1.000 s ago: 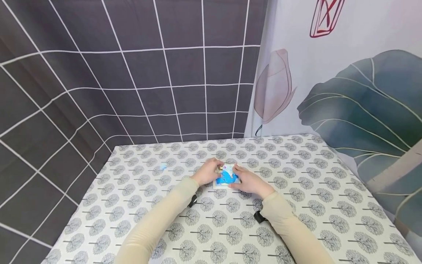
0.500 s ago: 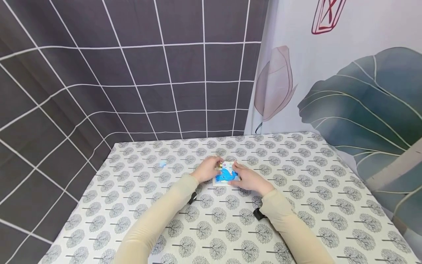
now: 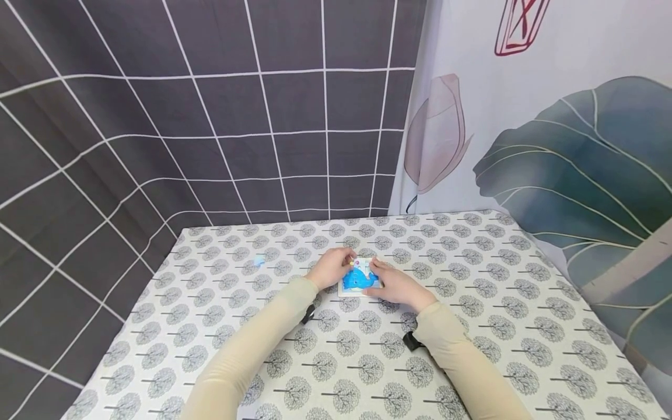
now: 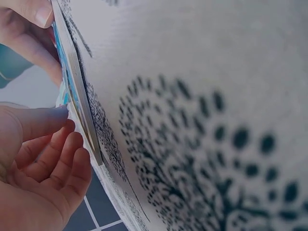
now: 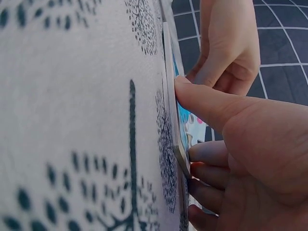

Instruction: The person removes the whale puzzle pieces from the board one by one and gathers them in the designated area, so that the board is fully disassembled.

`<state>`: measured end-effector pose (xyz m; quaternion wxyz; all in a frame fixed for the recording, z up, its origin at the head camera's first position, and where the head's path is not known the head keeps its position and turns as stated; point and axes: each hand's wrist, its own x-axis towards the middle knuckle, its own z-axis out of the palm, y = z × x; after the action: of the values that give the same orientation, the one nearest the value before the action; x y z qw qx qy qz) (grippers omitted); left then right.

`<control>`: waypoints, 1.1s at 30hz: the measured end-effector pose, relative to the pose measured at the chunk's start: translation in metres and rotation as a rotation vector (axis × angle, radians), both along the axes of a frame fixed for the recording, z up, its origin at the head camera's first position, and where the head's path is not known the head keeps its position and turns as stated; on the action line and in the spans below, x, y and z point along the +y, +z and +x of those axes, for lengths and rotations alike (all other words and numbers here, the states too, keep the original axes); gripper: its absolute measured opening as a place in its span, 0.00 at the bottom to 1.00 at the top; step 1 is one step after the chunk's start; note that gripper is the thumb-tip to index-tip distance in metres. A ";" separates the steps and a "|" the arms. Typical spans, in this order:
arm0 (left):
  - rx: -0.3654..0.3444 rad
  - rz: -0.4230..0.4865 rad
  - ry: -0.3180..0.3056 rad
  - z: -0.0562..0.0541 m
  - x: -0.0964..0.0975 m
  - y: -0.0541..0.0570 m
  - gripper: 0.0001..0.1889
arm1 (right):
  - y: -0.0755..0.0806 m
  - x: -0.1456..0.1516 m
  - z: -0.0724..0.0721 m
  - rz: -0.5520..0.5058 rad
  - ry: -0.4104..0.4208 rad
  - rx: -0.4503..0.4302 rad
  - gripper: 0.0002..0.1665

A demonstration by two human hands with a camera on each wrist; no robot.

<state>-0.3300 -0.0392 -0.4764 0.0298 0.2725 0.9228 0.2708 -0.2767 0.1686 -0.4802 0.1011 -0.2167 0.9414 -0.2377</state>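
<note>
A small flat jigsaw puzzle (image 3: 359,279) with a blue whale on a pale frame lies on the patterned cloth. The right hand (image 3: 394,284) holds its right side. In the right wrist view the thumb (image 5: 190,91) presses the near rim while the other fingers lie along the side edge. At the far left corner is the left hand (image 3: 332,268). In the left wrist view its thumb (image 4: 45,121) touches the puzzle face, with the other fingers curled close behind. Whether a piece is between them is hidden.
A small light-blue piece (image 3: 259,261) lies on the tree-patterned tablecloth (image 3: 294,361), left of the hands. A dark gridded curtain (image 3: 294,105) hangs behind the table, and a white floral one (image 3: 446,140) hangs at the right.
The left thumb has drawn back from the whale's head toward the far left corner, uncovering more of the whale. The right hand keeps its hold with little movement. The head view has shifted slightly.
</note>
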 end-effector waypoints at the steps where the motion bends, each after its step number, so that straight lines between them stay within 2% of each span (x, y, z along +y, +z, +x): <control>1: 0.003 -0.001 0.002 0.000 0.000 0.000 0.13 | 0.000 0.000 0.000 -0.002 -0.002 -0.001 0.50; 23: 0.008 0.030 0.013 -0.002 -0.001 -0.002 0.13 | -0.003 0.001 -0.001 -0.012 -0.018 -0.018 0.51; 33: 0.015 0.051 0.020 -0.002 -0.001 0.000 0.12 | 0.002 0.001 0.001 -0.012 -0.007 -0.020 0.50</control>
<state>-0.3320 -0.0397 -0.4768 0.0134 0.2661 0.9184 0.2925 -0.2757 0.1694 -0.4780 0.1082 -0.2116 0.9397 -0.2461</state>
